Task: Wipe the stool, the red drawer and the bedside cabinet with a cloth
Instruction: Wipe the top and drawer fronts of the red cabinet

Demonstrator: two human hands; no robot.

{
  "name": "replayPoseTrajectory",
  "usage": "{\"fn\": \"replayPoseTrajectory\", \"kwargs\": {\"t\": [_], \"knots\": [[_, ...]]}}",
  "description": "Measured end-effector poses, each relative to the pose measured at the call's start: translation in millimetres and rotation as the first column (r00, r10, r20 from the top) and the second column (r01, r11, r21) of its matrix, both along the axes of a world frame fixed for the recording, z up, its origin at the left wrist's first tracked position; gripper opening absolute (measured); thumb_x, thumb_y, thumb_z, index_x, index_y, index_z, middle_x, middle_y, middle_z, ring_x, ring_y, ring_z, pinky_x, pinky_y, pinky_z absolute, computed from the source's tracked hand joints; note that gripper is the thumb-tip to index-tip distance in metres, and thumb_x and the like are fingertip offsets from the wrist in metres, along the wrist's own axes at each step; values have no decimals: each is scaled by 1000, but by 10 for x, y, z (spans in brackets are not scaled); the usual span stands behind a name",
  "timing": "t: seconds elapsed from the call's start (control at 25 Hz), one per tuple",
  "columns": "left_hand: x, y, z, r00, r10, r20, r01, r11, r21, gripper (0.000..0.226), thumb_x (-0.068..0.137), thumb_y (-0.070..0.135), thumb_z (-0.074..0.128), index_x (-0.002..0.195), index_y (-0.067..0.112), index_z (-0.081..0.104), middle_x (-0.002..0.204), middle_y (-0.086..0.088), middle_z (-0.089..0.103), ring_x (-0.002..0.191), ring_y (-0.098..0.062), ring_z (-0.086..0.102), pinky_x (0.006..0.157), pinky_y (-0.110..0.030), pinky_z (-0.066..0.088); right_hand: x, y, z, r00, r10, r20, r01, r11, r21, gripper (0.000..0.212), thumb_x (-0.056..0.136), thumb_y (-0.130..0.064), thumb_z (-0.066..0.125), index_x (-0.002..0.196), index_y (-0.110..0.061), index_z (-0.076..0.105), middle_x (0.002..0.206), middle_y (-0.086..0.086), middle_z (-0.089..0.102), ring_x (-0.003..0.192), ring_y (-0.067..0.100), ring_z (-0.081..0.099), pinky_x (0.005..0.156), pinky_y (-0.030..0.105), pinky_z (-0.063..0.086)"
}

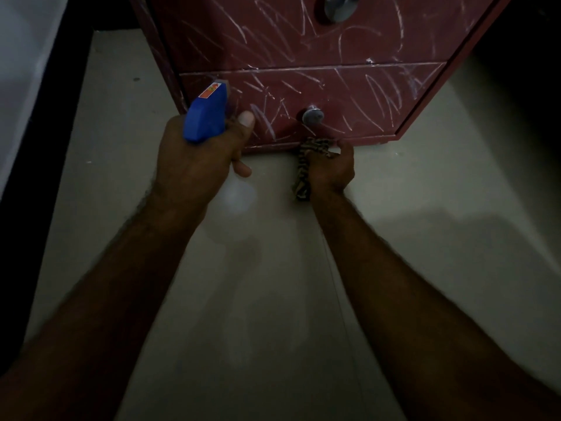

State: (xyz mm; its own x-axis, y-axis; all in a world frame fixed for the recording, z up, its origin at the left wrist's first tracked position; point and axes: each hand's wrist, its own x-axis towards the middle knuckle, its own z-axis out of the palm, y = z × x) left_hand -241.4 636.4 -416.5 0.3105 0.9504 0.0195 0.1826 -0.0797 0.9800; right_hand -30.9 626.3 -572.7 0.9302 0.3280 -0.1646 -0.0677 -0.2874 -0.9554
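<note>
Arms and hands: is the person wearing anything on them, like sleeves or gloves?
No. The left forearm and right forearm are bare, sleeveless to the frame edge. The left hand and right hand show no gloves, watch or rings; light is dim.

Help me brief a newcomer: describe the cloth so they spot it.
Find the scribbled red cabinet; below its lower drawer's round knob, the right hand grips the cloth at the bottom edge. It is striped tan and dark, unlike the blue bottle in the left hand.
</note>
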Motion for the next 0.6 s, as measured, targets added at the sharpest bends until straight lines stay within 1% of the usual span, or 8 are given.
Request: {"fn": "replayPoseTrajectory", "kwargs": {"t": [0.04,0.12,0.2,0.28,0.4,0.48,0.52,0.6], "knots": [[-5,-4,5,1000,0,-3,0,1000,6,26,94,35,71,81,17,59,80,-17,60,63,-26,70,72,-44,63,8,-1,17,1000,-8,-14,8,1000,7,55,82,-12,84,131,-19,60,98,-3,69,85,12,66,75,21,53],[-12,-18,15,1000,-2,1,2,1000,17,24,94,34,70,82,16,58,79,-16,59,63,-27,69,67,-39,63,101,-18,85,995,-95,-42,95,995,8,54,85,-13,81,134,-17,60,98,-6,65,92,15,66,77,19,49],[-23,-31,28,1000,5,16,-5,1000,26,24,94,32,71,84,15,58,78,-15,58,63,-29,67,64,-35,61,162,-23,108,990,-136,-43,135,991,-11,51,87,-15,78,135,-17,61,109,-1,69,101,18,67,81,21,48],[-33,-32,10,999,21,29,-22,999,31,25,94,30,72,85,11,58,78,-19,57,62,-30,66,62,-34,61,67,-1,98,996,-88,-16,88,996,-16,49,85,-16,80,131,-18,62,113,2,72,101,19,69,83,23,51],[-23,-46,-31,999,28,21,-29,999,23,28,93,33,73,86,9,59,80,-20,59,61,-30,68,66,-42,63,-78,32,8,999,35,7,-35,999,6,50,78,-16,86,116,-32,58,108,1,74,95,19,71,85,30,59],[-22,-77,-49,999,41,16,-41,999,4,29,92,35,73,84,12,59,79,-20,60,62,-31,70,67,-43,63,-24,30,21,1000,-12,-8,12,999,31,51,80,-14,85,122,-28,60,112,2,73,95,17,70,84,28,59],[-25,-90,-57,999,49,10,-49,999,-1,29,92,36,73,82,13,58,78,-19,60,63,-31,71,68,-40,62,26,21,56,997,-67,-28,67,997,29,53,83,-14,83,129,-23,60,115,1,71,95,15,67,83,25,56],[-18,-111,-41,998,58,1,-58,998,4,28,93,35,72,80,16,58,77,-19,60,63,-30,72,67,-24,60,101,28,59,991,-114,-68,115,993,0,55,86,-15,80,137,-19,58,113,0,66,97,15,64,82,21,51]]}}
